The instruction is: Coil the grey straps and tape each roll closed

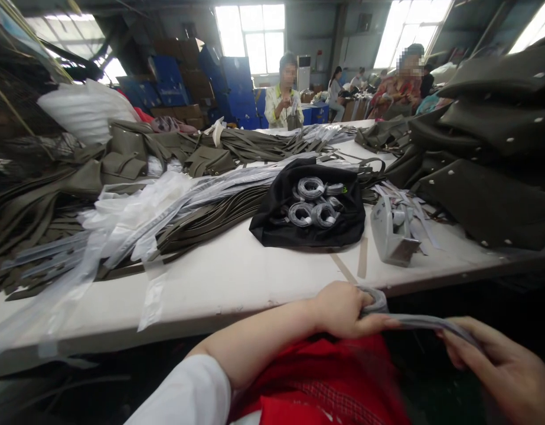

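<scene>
My left hand (343,308) is closed around one end of a grey strap in a clear sleeve (414,321), just below the white table's front edge (237,307). Farther right, my right hand (498,363) pinches the same strap with thumb and fingers. The strap runs between the two hands over my red garment (325,378). On the table right above my hands lies a black bag (307,224) holding several coiled wrapped straps (314,200).
Olive straps in clear sleeves (175,206) cover the table's left half. Dark olive leather bags (489,153) are stacked at the right. A grey tape dispenser (390,233) sits near the front edge. Other people (283,97) work at the far end.
</scene>
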